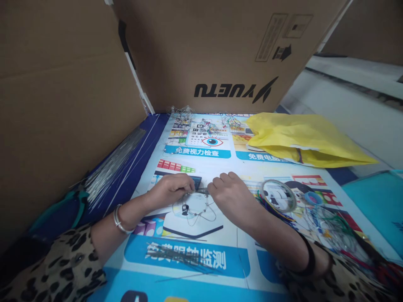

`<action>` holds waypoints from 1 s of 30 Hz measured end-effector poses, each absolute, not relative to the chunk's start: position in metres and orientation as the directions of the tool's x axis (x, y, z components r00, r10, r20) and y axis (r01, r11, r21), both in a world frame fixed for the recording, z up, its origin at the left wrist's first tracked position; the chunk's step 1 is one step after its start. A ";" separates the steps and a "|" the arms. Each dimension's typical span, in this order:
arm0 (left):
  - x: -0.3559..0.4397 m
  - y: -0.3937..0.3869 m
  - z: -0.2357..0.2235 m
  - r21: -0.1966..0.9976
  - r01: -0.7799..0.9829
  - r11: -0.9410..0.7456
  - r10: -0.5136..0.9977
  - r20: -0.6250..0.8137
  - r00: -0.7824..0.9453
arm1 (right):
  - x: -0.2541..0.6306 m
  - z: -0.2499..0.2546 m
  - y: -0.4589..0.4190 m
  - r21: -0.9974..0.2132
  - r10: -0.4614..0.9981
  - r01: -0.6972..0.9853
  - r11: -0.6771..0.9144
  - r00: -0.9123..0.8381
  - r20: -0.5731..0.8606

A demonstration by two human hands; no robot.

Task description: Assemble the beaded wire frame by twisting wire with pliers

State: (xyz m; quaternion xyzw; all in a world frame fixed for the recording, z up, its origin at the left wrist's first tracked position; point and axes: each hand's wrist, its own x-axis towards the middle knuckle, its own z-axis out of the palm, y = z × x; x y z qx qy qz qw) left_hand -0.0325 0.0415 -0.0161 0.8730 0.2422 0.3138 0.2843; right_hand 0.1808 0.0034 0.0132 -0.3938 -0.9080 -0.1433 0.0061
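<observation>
A thin silver wire loop strung with small beads (pixel 199 214) sits between both hands, around the middle of the dark blue bench (pixel 160 126), over a white-and-blue printed paper sheet (pixel 217 165); whether it touches the sheet is unclear. The left hand (pixel 179 184) pinches its far side, perhaps to steady the wire. The right hand (pixel 229 195) is closed into a fist where thin strands run into it; anything deeper in that grip is hidden. Holding both ends close together probably keeps the joint taut while the beads hang toward the near edge.

The left forearm reaches in from the near left corner, fingertips bunched; the right slants from the near right corner, back of hand upward, knuckles raised.

Straight silver wires in a bundle (pixel 113 165) lie along the left edge beside teal-handled pliers (pixel 82 204), likely kept within reach. A clear tape roll (pixel 294 197) and tangled multicoloured cords (pixel 333 226) lie toward the right edge, a crumpled yellow bag (pixel 308 134) near the far right corner.
</observation>
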 end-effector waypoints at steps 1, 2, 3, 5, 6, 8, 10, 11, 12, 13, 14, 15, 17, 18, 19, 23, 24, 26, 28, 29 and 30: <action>-0.032 0.041 -0.016 0.637 0.239 -0.733 0.591 0.422 0.688 | 0.181 0.013 0.004 0.257 0.713 0.717 0.648 -0.690 0.124; -0.032 0.041 -0.016 0.625 0.234 -0.745 0.580 0.432 0.691 | 0.181 0.013 0.004 0.258 0.714 0.717 0.648 -0.690 0.124; -0.032 0.041 -0.016 0.609 0.228 -0.759 0.564 0.443 0.697 | 0.181 0.013 0.004 0.259 0.714 0.717 0.647 -0.689 0.124; -0.031 0.040 -0.015 0.571 0.218 -0.791 0.528 0.459 0.715 | 0.181 0.013 0.004 0.261 0.714 0.717 0.646 -0.689 0.125; -0.031 0.040 -0.015 0.545 0.211 -0.811 0.506 0.473 0.721 | 0.181 0.013 0.004 0.261 0.713 0.717 0.646 -0.689 0.126; -0.029 0.039 -0.014 0.484 0.202 -0.852 0.461 0.510 0.726 | 0.181 0.013 0.004 0.262 0.710 0.715 0.649 -0.692 0.130; -0.028 0.038 -0.013 0.420 0.211 -0.882 0.430 0.538 0.725 | 0.181 0.014 0.005 0.262 0.705 0.713 0.651 -0.695 0.139; -0.028 0.038 -0.013 0.393 0.221 -0.893 0.420 0.549 0.723 | 0.181 0.014 0.006 0.261 0.703 0.713 0.651 -0.696 0.146; -0.027 0.038 -0.013 0.371 0.233 -0.899 0.416 0.554 0.721 | 0.181 0.014 0.006 0.261 0.702 0.713 0.651 -0.696 0.151; -0.027 0.037 -0.013 0.355 0.244 -0.903 0.414 0.558 0.720 | 0.181 0.015 0.006 0.261 0.701 0.714 0.649 -0.695 0.157; -0.027 0.037 -0.013 0.345 0.253 -0.904 0.414 0.558 0.719 | 0.181 0.015 0.007 0.262 0.701 0.714 0.649 -0.695 0.161; -0.027 0.037 -0.013 0.338 0.260 -0.904 0.415 0.556 0.720 | 0.182 0.015 0.007 0.264 0.700 0.715 0.648 -0.695 0.163; -0.028 0.038 -0.014 0.334 0.268 -0.904 0.418 0.551 0.722 | 0.182 0.015 0.007 0.263 0.700 0.714 0.648 -0.695 0.164; -0.028 0.038 -0.015 0.335 0.270 -0.902 0.420 0.545 0.726 | 0.183 0.015 0.007 0.262 0.700 0.715 0.649 -0.695 0.162; -0.029 0.038 -0.016 0.337 0.272 -0.901 0.422 0.539 0.729 | 0.183 0.015 0.007 0.261 0.701 0.715 0.649 -0.695 0.161; -0.030 0.039 -0.019 0.332 0.280 -0.901 0.424 0.534 0.731 | 0.185 0.014 0.007 0.265 0.702 0.717 0.645 -0.693 0.164; -0.030 0.039 -0.019 0.326 0.283 -0.902 0.423 0.537 0.730 | 0.185 0.014 0.007 0.266 0.702 0.716 0.645 -0.693 0.165; -0.030 0.039 -0.019 0.316 0.290 -0.903 0.422 0.541 0.728 | 0.185 0.014 0.008 0.266 0.700 0.715 0.647 -0.695 0.165; -0.030 0.039 -0.018 0.315 0.291 -0.903 0.423 0.539 0.729 | 0.185 0.014 0.008 0.265 0.699 0.715 0.647 -0.695 0.167; -0.030 0.039 -0.018 0.319 0.292 -0.901 0.426 0.533 0.731 | 0.185 0.014 0.008 0.264 0.699 0.714 0.648 -0.696 0.167; -0.030 0.039 -0.018 0.325 0.293 -0.899 0.430 0.526 0.734 | 0.185 0.014 0.008 0.262 0.700 0.715 0.648 -0.695 0.165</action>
